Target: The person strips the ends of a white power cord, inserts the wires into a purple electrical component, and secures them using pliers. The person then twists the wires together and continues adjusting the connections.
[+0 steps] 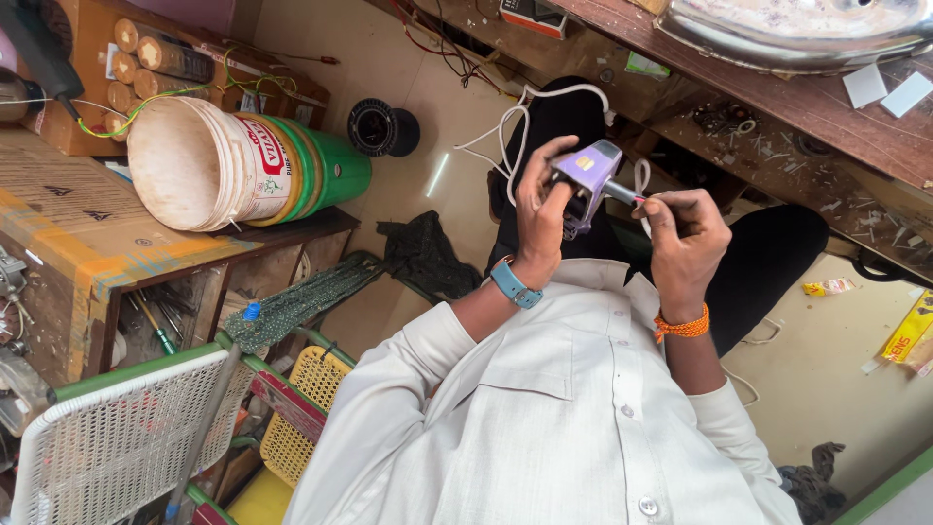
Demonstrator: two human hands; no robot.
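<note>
Open floor (pixel 408 185) lies left of the hands; the workbench (pixel 807 136) edge crowds the right. Left hand (pixel 537 209) grips the purple iron (pixel 586 180) mid-air over the lap. Right hand (pixel 685 238) pinches a screwdriver (pixel 622 194) against it.

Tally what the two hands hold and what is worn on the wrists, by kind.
Purple and grey appliance, left hand: 1
Screwdriver, right hand: 1
Blue watch: 1
Orange thread band: 1
Total: 4

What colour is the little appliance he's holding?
Pale purple with a grey body, white cord; the head view shows it.
</note>
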